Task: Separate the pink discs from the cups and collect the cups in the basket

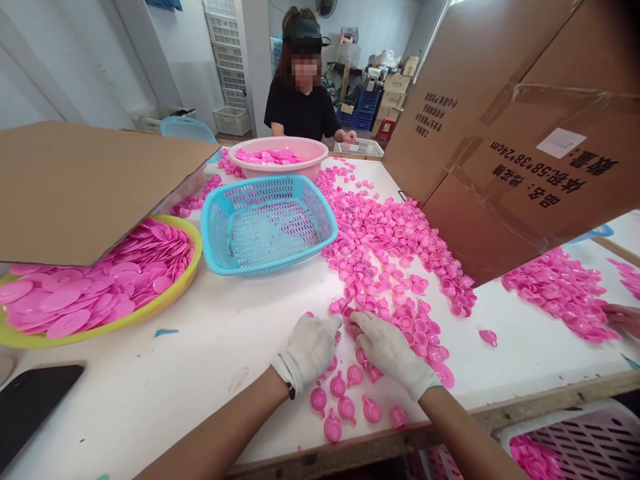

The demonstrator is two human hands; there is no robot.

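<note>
Small pink plastic cups (346,408), each with a little handle or spout, lie loose at the table's near edge, several of them upside down. My left hand (311,350), in a whitish glove, curls its fingers around pink cups at the near end of the pile; bits of pink show at its fingertips. Facing it, my gloved right hand (393,352) has bent fingers pressed among the cups, partly covering what they grip. A larger heap of the same cups (385,230) spreads away beyond both hands.
A blue perforated basket (270,263) stands ahead. At left, a yellow basin (193,263) of pink discs sits under a cardboard flap (100,180). A big carton (500,167) leans at right. A phone (37,413) lies left; a co-worker (303,110) sits opposite. Another person's hand (623,318) reaches in at right.
</note>
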